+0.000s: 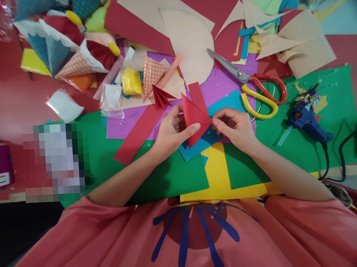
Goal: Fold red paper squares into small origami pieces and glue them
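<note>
A folded red paper triangle [194,118] is held up between my two hands. My left hand [175,127] grips its left side, the thumb lying across the front and the fingers behind. With thumb and forefinger, my right hand [233,126] pinches the triangle's right corner. Behind it lie a red paper strip [198,96] and a longer red strip [139,133]. A small pleated red paper fan [161,97] rests just beyond my left fingers. Blue paper [191,148] is spread below the hands.
Scissors [241,75] with red and yellow handles lie beyond my right hand, blades partly apart. A blue glue gun [308,120] and its cord sit at the right. Paper cones [80,61] and wrapped clay [131,81] crowd the back left. Cream paper scraps [305,43] cover the back right.
</note>
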Action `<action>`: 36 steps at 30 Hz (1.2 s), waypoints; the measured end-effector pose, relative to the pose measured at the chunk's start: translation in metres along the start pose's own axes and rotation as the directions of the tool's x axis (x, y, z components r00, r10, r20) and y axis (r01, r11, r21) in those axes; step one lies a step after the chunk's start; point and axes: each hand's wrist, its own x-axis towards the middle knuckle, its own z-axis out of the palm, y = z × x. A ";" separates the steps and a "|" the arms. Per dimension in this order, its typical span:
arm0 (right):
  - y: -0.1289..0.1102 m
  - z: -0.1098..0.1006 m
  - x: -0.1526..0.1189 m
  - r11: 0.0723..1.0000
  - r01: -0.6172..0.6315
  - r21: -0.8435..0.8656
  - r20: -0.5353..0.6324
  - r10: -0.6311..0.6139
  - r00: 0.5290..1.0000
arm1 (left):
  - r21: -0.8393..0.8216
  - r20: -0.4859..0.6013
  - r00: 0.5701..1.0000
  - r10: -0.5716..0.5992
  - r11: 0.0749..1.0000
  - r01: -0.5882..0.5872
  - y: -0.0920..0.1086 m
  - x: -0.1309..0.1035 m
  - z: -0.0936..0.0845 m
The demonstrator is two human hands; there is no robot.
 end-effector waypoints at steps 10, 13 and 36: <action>-0.002 -0.002 0.000 0.998 0.025 0.060 -0.070 -0.021 0.997 | 0.009 -0.062 0.995 -0.083 0.996 0.083 0.010 0.002 -0.003; -0.002 -0.002 0.001 0.998 0.015 0.062 -0.068 -0.011 0.998 | 0.018 -0.086 0.992 -0.090 0.996 0.092 0.011 0.002 -0.003; 0.000 -0.005 0.003 0.998 -0.004 0.070 -0.068 0.009 0.998 | 0.124 -0.149 0.988 0.051 0.992 -0.032 0.007 0.004 -0.006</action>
